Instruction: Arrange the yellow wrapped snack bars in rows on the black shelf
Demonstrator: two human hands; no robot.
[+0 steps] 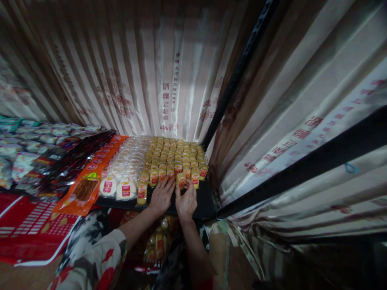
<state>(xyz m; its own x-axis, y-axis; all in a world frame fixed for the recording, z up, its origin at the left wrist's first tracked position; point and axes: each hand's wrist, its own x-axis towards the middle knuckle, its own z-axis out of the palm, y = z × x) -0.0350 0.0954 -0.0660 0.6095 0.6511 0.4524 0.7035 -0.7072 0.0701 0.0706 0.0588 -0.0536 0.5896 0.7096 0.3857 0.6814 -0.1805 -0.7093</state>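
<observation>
Rows of small yellow snack packets [175, 155] with red labels stand packed on a dark shelf [205, 203]. My left hand [161, 197] lies flat on the shelf with fingers spread, its tips touching the front row of packets. My right hand [186, 201] is beside it, its fingers pinched on one yellow packet [181, 180] at the front of the rows. Another yellow packet [141, 193] stands apart to the left of my left hand.
White round packets [125, 187] with red labels fill the shelf's left part. Orange packets [87, 181], dark packets and pale bags [27, 141] lie further left. A striped printed curtain [169, 80] hangs behind and right. A black shelf bar [302, 169] runs along the right.
</observation>
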